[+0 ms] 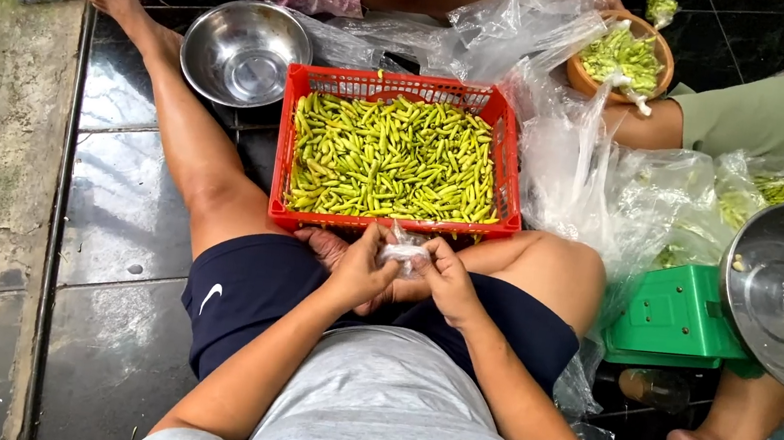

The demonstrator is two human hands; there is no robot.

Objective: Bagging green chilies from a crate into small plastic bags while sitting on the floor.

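Hands meet at the lap: left hand and right hand pinch a small plastic bag closed; the red basket remains full of green chillies.

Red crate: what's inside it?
The red crate is filled with small green-yellow chili peppers, heaped nearly to the rim. They cover the crate's floor, so anything beneath them cannot be seen.

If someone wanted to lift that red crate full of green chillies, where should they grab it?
Probably by the two short side walls of the red crate, one hand on each, coming in from left and right. The crate is wide, brim-full of green chillies, and its near rim is blocked by the person's legs and hands.
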